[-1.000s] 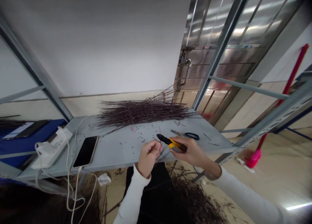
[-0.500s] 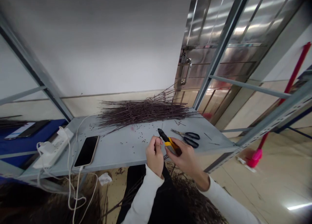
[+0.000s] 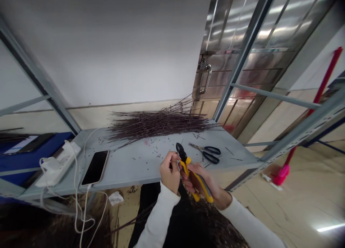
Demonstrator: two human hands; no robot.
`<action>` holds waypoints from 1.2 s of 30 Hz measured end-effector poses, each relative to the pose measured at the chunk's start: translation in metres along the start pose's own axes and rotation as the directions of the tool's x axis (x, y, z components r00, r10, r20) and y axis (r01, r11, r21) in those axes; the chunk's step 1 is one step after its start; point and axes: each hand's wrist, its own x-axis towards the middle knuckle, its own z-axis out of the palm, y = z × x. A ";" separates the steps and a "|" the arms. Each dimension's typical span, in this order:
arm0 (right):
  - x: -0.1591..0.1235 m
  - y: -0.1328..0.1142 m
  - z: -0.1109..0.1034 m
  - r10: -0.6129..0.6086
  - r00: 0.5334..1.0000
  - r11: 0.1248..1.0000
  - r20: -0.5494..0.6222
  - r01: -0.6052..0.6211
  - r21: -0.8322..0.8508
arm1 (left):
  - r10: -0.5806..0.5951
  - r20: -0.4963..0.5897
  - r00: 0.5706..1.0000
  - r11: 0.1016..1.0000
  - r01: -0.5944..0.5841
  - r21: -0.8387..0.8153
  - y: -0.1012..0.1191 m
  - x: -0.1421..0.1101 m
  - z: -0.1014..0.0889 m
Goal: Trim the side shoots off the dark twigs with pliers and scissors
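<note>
Grey shelf (image 3: 129,169) spans the middle of the frame before us, its near edge above our dark lap (image 3: 178,223). Beside the lap, at lower left, a crumpled tissue (image 3: 115,198) lies on the floor (image 3: 291,215). At the center, just right of the frame's midline, our right hand (image 3: 207,175) has its fingers wrapped around yellow-and-grey pliers (image 3: 185,161), whose handles stand spread and whose black head points up and left. Our left hand (image 3: 170,170) is just beside that head, fingers curled closed; we cannot tell whether they pinch anything. Right of the pliers, scissors (image 3: 202,149) lie with blades toward the left. Toward the left of the frame we have a phone (image 3: 95,168) with a white cable, and a power strip (image 3: 59,167). Farther back, a heap of dark twigs (image 3: 159,125) lies along the shelf's rear. Beyond stand a pale wall (image 3: 121,54) and, at upper right, a metal door (image 3: 229,36).
</note>
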 end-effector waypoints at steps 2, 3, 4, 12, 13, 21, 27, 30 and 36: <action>0.001 0.003 -0.003 0.058 0.996 0.992 0.074 -0.066 0.107 | -0.019 0.013 1.000 1.000 0.019 -0.005 0.001 -0.002 -0.001; 0.001 0.005 -0.005 0.070 0.992 0.987 0.106 -0.084 0.137 | -0.013 0.016 1.000 1.000 0.013 0.001 0.002 -0.003 -0.002; 0.001 0.006 -0.008 0.071 0.989 0.985 0.131 -0.091 0.148 | 0.001 0.019 1.000 1.000 -0.001 0.011 0.004 -0.003 -0.004; -0.006 -0.020 -0.023 -0.155 0.980 0.921 0.129 0.190 -0.341 | -0.058 0.346 0.936 0.982 0.116 -0.149 0.023 0.007 -0.018; -0.006 -0.024 -0.025 -0.203 0.971 0.873 0.126 0.238 -0.427 | -0.102 0.406 0.908 0.961 0.195 -0.195 0.026 0.008 -0.019; -0.006 -0.029 -0.030 -0.504 0.849 0.339 0.156 0.361 -0.869 | -0.151 0.400 0.904 0.925 0.272 -0.265 0.031 0.000 -0.020; -0.004 -0.028 -0.040 -0.686 0.574 -0.246 0.448 0.396 -0.885 | -0.167 0.324 0.931 0.929 0.259 -0.263 0.025 -0.009 -0.021; -0.004 -0.027 -0.047 -0.678 0.514 -0.455 0.525 0.267 -0.850 | -0.163 0.269 0.949 0.946 0.228 -0.231 0.025 -0.013 -0.021; -0.003 -0.022 -0.038 -0.765 0.537 -0.264 0.356 0.242 -0.934 | -0.125 0.212 0.969 0.971 0.163 -0.177 0.029 -0.014 -0.020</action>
